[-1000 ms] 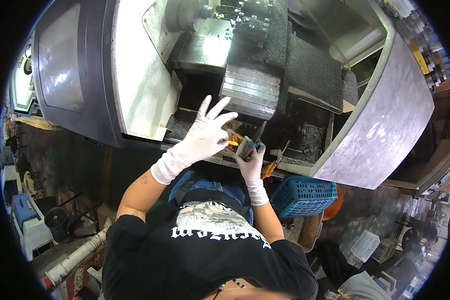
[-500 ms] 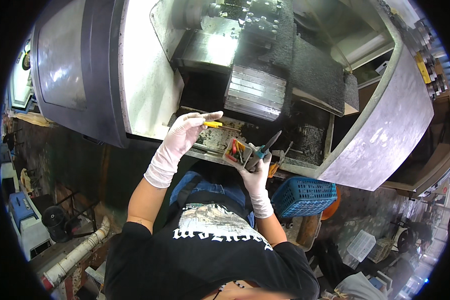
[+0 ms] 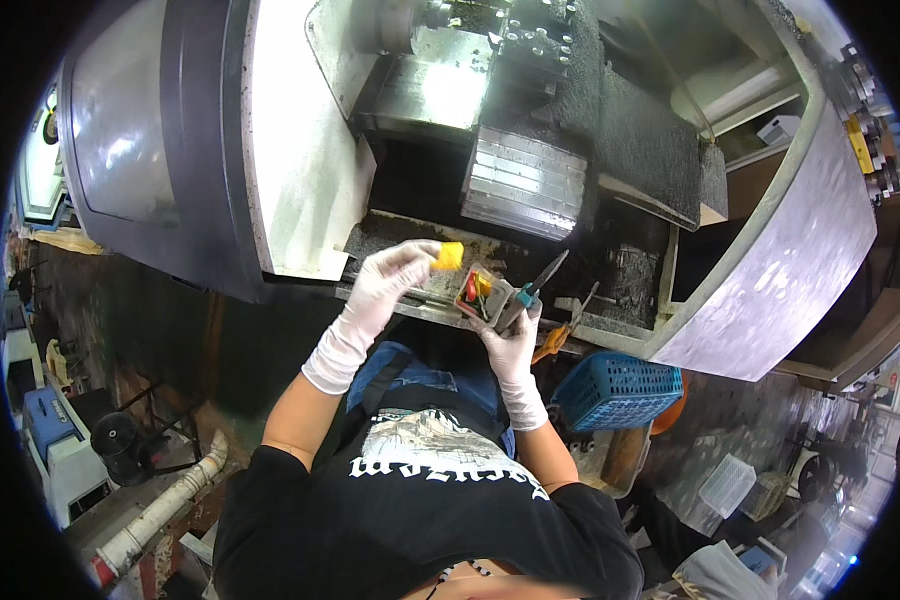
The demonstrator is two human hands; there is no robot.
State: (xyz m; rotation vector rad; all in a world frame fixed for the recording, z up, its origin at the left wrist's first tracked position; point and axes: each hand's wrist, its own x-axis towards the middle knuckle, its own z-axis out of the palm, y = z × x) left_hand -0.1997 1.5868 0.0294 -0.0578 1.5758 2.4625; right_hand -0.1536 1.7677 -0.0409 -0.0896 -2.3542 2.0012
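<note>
Since the earlier frame my left hand (image 3: 395, 278) has drawn a little toward the right one, and the small yellow piece (image 3: 449, 256) is now lifted clear at the fingertips, close to the grey box (image 3: 483, 295). I pinch this yellow piece with the fingers closed on it; it looks like a small smooth block, but I cannot tell its exact shape. My right hand (image 3: 510, 335) is wrapped around the grey box from below and keeps it tilted toward me. The box is open on top, with red, green and yellow small items inside. A teal-handled tool (image 3: 536, 281) with a dark thin blade stands out from the same hand, pointing up and to the right. Both hands wear thin whitish gloves, a little wrinkled at the wrist.

Around them is the open machine (image 3: 530, 170): a ribbed metal block, dark walls with rough coating, and a dirty ledge (image 3: 410, 235) covered with fine dark chips just behind my left hand. The large sliding door (image 3: 160, 150) with its dark glossy window stands at the left. An orange-handled tool (image 3: 558, 338) lies on the ledge just beside my right hand. Lower right is a blue plastic basket (image 3: 620, 390) with a lattice wall. At the lower left a pale pipe (image 3: 170, 505) runs along the floor.
</note>
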